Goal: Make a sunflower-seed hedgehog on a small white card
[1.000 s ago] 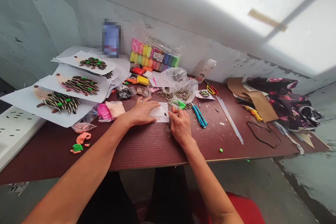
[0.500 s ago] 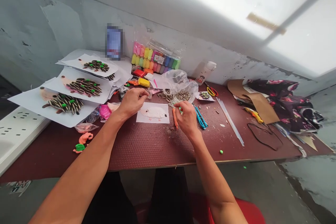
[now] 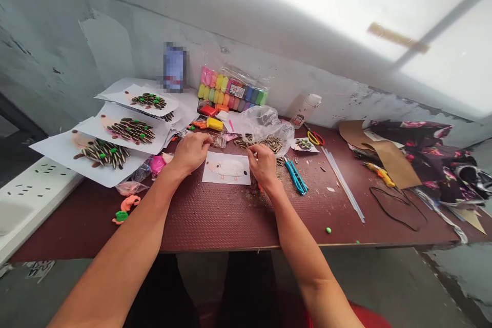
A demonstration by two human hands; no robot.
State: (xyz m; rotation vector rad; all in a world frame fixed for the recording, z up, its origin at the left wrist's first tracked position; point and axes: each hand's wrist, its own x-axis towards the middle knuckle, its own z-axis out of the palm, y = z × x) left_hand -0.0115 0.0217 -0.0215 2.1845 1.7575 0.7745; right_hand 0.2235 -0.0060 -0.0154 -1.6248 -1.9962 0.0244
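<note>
A small white card [image 3: 226, 169] with a pale clay hedgehog shape lies on the dark red table in front of me. By the card's upper left corner is my left hand [image 3: 193, 152], its fingers bent together; whatever they pinch is too small to make out. My right hand [image 3: 262, 163] is at the card's right edge, thumb and fingertips closed, and I cannot see what is between them. Behind it, a heap of striped sunflower seeds [image 3: 272, 144] spills from a clear plastic bag [image 3: 265, 122]. An orange stick-like thing [image 3: 260, 187] is mostly hidden under my right hand.
Finished-looking seed hedgehog sheets [image 3: 115, 177] are stacked at left beside a white power strip [image 3: 26, 192]. Coloured clay packs [image 3: 230, 89] lean on the wall. To the right are a blue utility knife [image 3: 295, 177], scissors [image 3: 315, 138], glue sticks [image 3: 343, 184] and a glue gun [image 3: 380, 174].
My right hand has moved left to the card's right edge, covering more of the orange thing. My left hand stays near the card's upper left. The whole view has shifted slightly.
</note>
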